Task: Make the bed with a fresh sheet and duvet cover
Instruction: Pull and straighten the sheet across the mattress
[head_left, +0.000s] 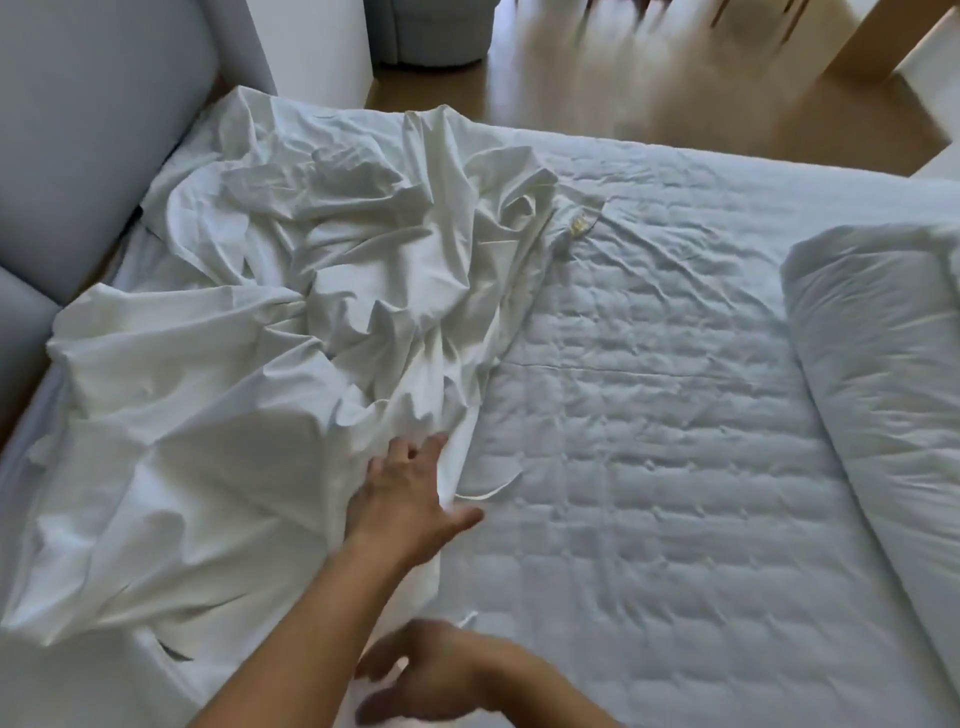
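1. Right hand (426, 670) is nearest, low in frame and blurred. Fingers look stretched out leftward over the near edge of the sheet (234, 364); no pinch visible.
2. Left hand (410, 499) is just beyond. Fingers are spread, palm down on the sheet's right edge, thumb out over the bare mattress (649, 467). It presses rather than grips.
3. Sheet is white and crumpled in a heap over the left half of the mattress, from the near edge up to the headboard (78, 130). Right half is uncovered, quilted top showing.
4. Handling, my read: thin, light, limp, no stiffness. Probably slides on the quilting, so a flat-palm push only bunches it. Nothing fragile; the risk is tangles and dragging the whole heap.
5. Where to grab: the hem strip (488, 493) sticking out just right of the left fingers is the clean edge. Pinch the hem with both hands well apart, lift, pull right. Skip the mid-heap folds.
6. Small tag (576, 223) lies at the heap's far right edge, unreadable. Likely marks a hem or corner, handy for orientation.
7. Duvet (883, 364) is rolled along the right side of the mattress, well apart from the sheet. Bulky and soft; it sits in the sheet's path and will likely need shifting.
8. Floor (571, 78) is beyond the far edge, blurred.
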